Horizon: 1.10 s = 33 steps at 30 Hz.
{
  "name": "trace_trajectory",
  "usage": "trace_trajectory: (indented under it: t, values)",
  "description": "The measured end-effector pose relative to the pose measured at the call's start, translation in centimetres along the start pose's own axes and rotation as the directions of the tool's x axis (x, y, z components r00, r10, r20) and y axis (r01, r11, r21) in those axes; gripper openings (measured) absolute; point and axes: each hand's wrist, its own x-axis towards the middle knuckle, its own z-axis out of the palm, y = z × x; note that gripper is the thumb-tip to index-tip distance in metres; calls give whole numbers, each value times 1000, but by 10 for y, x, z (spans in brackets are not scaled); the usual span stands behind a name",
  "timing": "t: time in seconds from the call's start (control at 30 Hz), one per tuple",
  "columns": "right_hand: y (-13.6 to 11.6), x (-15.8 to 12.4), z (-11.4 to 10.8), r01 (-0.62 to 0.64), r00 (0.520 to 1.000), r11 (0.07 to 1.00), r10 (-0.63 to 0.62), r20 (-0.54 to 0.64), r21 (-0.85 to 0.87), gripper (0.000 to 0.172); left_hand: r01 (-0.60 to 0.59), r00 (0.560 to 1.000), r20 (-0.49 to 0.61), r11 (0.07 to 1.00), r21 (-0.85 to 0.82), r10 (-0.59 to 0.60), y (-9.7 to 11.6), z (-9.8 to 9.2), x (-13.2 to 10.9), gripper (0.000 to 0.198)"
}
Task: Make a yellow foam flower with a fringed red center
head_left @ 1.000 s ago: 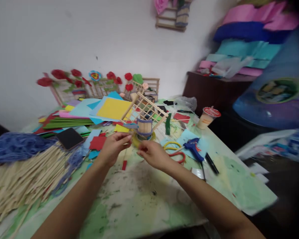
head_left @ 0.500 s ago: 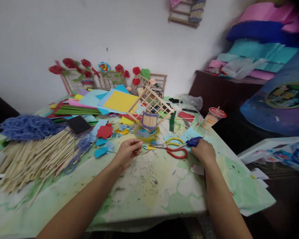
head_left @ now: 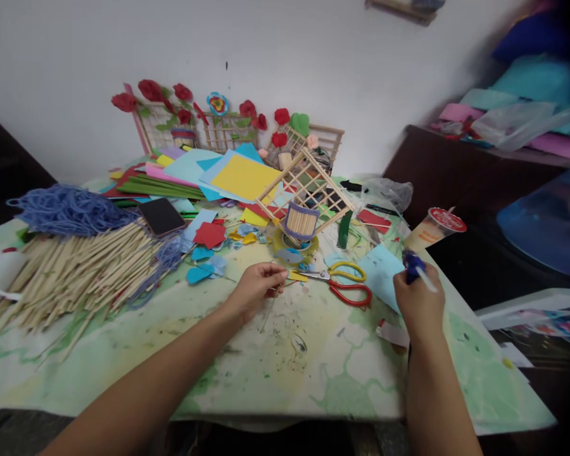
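My left hand is closed in a pinch over the middle of the table, and a thin stick hangs down from its fingers. My right hand wraps around a blue glue gun with a whitish glue stick poking out of its back; most of its body is hidden by the fingers. Between the hands lie scissors with one yellow and one red handle. Just beyond the left fingertips is a small yellow paper piece. A wooden lattice with a stick-built basket stands tilted on a tape roll.
Wooden sticks, blue yarn and a phone occupy the left side. Coloured paper is stacked behind. A lidded cup stands near the right edge, close to my right hand. Red paper flowers line the wall.
My right hand has lifted the glue gun off the tabletop and turned it upward. The left hand keeps its pinch. The whole view has shifted somewhat.
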Motion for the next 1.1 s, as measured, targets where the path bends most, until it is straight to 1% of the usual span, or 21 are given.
trace_trajectory:
  t: [0.13, 0.17, 0.2, 0.23, 0.27, 0.3, 0.33, 0.37, 0.43, 0.47, 0.5, 0.53, 0.57, 0.6, 0.73, 0.77, 0.8, 0.9, 0.97, 1.03, 1.1]
  values:
    - [-19, -15, -3, -18, 994, 993, 31, -105, 116, 47, -24, 999, -24, 998, 50, 25, 0, 3, 0, 30]
    - [-26, -23, -3, 3, 993, 986, 18, -121, 165, 47, -31, 999, -33, 998, 63, 33, 0, 4, 0, 29]
    - [-33, -32, -4, 55, 988, 955, -10, -154, 291, 46, -39, 998, -44, 996, 79, 42, 1, 4, 0, 28]
    - [-40, -42, -3, 134, 986, 903, -82, -144, 408, 45, -46, 997, -56, 994, 101, 52, 1, 5, 0, 26]
    - [-46, -52, -3, 216, 976, 850, -169, -140, 480, 44, -53, 996, -66, 990, 127, 62, 1, 6, -1, 25]
    - [-52, -62, -2, 315, 949, 797, -279, -148, 516, 43, -58, 995, -74, 985, 160, 71, 0, 6, -2, 23]
    - [-57, -70, 0, 417, 901, 727, -411, -141, 545, 42, -61, 994, -77, 979, 193, 77, 0, 7, -2, 22]
    - [-61, -76, 2, 494, 837, 645, -535, -117, 584, 41, -63, 994, -73, 973, 220, 81, -2, 7, -3, 20]
    - [-66, -83, 9, 589, 680, 474, -729, -84, 654, 44, -69, 994, -61, 964, 258, 88, -4, 8, -4, 16]
    - [-68, -84, 13, 603, 617, 415, -784, -70, 682, 45, -75, 994, -53, 959, 274, 93, -5, 8, -4, 13]
    - [-69, -83, 17, 609, 575, 375, -816, -63, 699, 46, -84, 994, -47, 953, 293, 102, -6, 8, -4, 11]
    - [-70, -82, 21, 608, 557, 359, -829, -58, 708, 46, -96, 993, -42, 945, 313, 114, -6, 8, -5, 9]
    - [-70, -80, 24, 601, 562, 364, -825, -53, 711, 45, -109, 991, -40, 935, 336, 130, -6, 8, -5, 8]
    - [-71, -78, 27, 590, 582, 381, -812, -48, 712, 44, -123, 988, -41, 924, 361, 147, -6, 8, -6, 7]
    - [-72, -74, 30, 451, 744, 520, -668, 17, 725, 40, -155, 979, -49, 878, 453, 198, -4, 9, -8, 10]
    - [-71, -74, 30, 408, 770, 545, -636, 44, 733, 41, -162, 977, -47, 868, 470, 208, -3, 9, -8, 11]
    - [-70, -74, 30, 364, 786, 561, -613, 78, 743, 42, -170, 975, -42, 857, 487, 217, -3, 9, -8, 11]
    - [-66, -77, 29, 251, 796, 578, -580, 174, 777, 44, -181, 972, -30, 825, 536, 233, -5, 9, -9, 11]
    - [-61, -80, 28, 210, 798, 572, -569, 199, 793, 46, -162, 974, -42, 820, 549, 221, -5, 9, -8, 10]
    - [-57, -83, 27, 204, 793, 559, -576, 200, 804, 49, -144, 975, -64, 831, 538, 211, -5, 9, -7, 9]
    - [-52, -85, 25, 243, 783, 559, -596, 181, 793, 51, -133, 974, -89, 845, 518, 207, -4, 9, -6, 8]
